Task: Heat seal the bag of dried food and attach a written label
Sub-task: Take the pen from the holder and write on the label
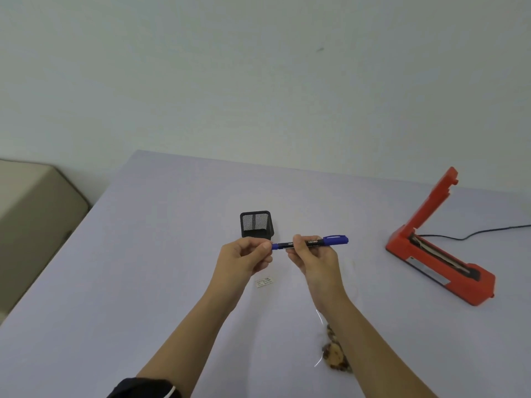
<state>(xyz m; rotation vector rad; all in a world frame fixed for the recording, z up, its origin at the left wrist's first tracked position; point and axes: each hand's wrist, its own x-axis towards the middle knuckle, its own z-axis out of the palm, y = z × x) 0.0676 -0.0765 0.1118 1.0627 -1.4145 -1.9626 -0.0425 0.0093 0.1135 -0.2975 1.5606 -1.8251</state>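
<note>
A black marker [311, 242] with blue caps lies level in the air above the table. My right hand [310, 254] grips its barrel near the middle. My left hand [249, 254] pinches the small blue cap at its left end. Below my hands a small white label [264, 282] with writing lies flat on the table. A clear bag of brown dried food [333, 350] lies near the front, partly hidden by my right forearm. The red heat sealer [439, 254] stands at the right with its arm raised.
A black mesh pen holder [256, 224] stands just behind my hands. The sealer's black cable [474, 234] runs off to the right. The lilac table [143, 282] has a beige cushioned seat [31, 219] past its left edge and a wall behind.
</note>
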